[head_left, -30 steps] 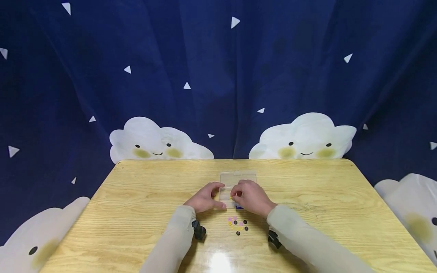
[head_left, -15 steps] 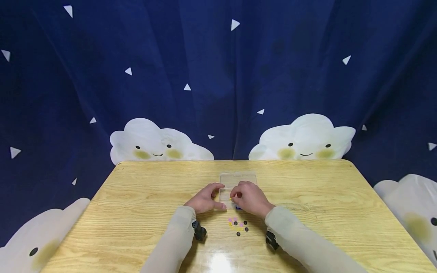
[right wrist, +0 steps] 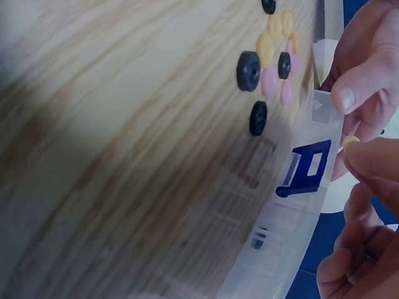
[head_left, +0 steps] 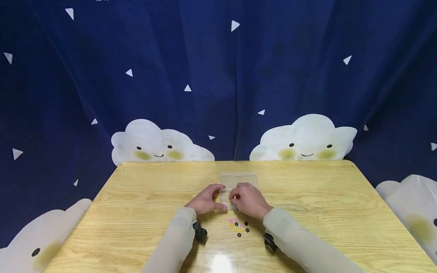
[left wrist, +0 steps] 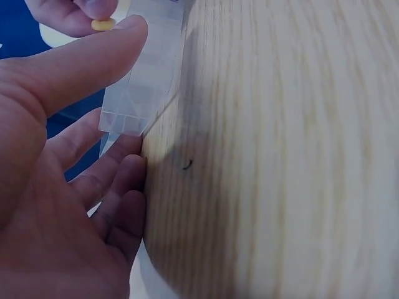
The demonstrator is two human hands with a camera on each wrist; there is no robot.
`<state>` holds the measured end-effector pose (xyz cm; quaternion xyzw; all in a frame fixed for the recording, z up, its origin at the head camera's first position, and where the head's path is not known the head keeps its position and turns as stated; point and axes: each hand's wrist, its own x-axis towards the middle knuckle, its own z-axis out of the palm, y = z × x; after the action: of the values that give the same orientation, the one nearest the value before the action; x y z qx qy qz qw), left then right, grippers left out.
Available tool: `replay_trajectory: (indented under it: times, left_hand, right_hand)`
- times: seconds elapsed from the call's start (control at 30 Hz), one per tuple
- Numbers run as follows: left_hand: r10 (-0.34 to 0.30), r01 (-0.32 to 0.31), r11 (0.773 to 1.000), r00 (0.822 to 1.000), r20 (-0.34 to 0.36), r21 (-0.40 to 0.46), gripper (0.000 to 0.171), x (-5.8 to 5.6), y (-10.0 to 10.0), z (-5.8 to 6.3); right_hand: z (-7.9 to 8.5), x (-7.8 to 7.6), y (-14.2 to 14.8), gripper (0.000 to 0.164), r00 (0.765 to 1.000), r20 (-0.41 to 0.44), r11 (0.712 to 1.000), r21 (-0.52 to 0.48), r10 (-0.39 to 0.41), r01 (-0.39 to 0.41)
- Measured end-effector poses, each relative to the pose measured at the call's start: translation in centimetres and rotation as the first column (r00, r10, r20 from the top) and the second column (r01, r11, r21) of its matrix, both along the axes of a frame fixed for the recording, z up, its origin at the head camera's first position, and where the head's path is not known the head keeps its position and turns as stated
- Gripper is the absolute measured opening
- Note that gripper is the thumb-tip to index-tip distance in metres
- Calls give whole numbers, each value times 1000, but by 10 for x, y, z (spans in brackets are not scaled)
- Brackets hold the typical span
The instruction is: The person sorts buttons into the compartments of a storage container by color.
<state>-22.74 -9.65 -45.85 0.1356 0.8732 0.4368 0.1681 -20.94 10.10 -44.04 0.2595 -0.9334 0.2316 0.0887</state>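
Observation:
A clear plastic box (head_left: 238, 179) lies on the table with its lid raised behind it. My left hand (head_left: 205, 200) holds the box's left end, thumb at the front corner and fingers round the end and back. Above the compartments my right hand (head_left: 250, 200) pinches a small yellow button (right wrist: 351, 141) between thumb and index finger. The box's blue latch (right wrist: 305, 168) shows on its front side in the right wrist view. A dark piece (right wrist: 259, 238) shows through the box wall farther along.
Several loose buttons lie on the table in front of the box: black buttons (right wrist: 249, 71), yellow buttons (right wrist: 265, 50) and pink buttons (right wrist: 269, 82). The wooden table (head_left: 153, 189) reaches back to a dark blue curtain (head_left: 218, 76) with cloud prints.
My right hand has shifted slightly left over the box with the yellow button, and now hides the blue latch in the head view. The left hand stays at the box's end.

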Motion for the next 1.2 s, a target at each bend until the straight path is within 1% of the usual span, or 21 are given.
replay_trajectory:
  times: [0.1, 0.27, 0.63, 0.73, 0.97, 1.2]
  left_hand:
    - [7, -7, 1000, 1000, -7, -8, 75, 0, 1, 0]
    - [6, -6, 1000, 1000, -10, -10, 75, -1, 1, 0]
    - [3, -3, 1000, 1000, -14, -11, 75, -2, 1, 0]
    - [-3, 3, 1000, 1000, -10, -6, 75, -1, 1, 0]
    - [-10, 10, 1000, 1000, 0, -10, 75, -1, 0, 1]
    - [-2, 2, 1000, 1000, 9, -2, 76, -1, -1, 1]
  right_hand:
    - [-1, 0, 0, 8, 1000, -13, 1000, 14, 5, -4]
    - [-1, -1, -1, 10, 1000, -10, 1000, 28, 3, -3]
    - [1, -4, -4, 10, 1000, 10, 1000, -4, -12, 12]
    - [0, -5, -4, 10, 1000, 12, 1000, -3, -20, 20]
    - [0, -7, -8, 8, 996, 48, 997, 12, -71, 71]
    - [-1, -7, -9, 13, 997, 42, 997, 21, -72, 71]
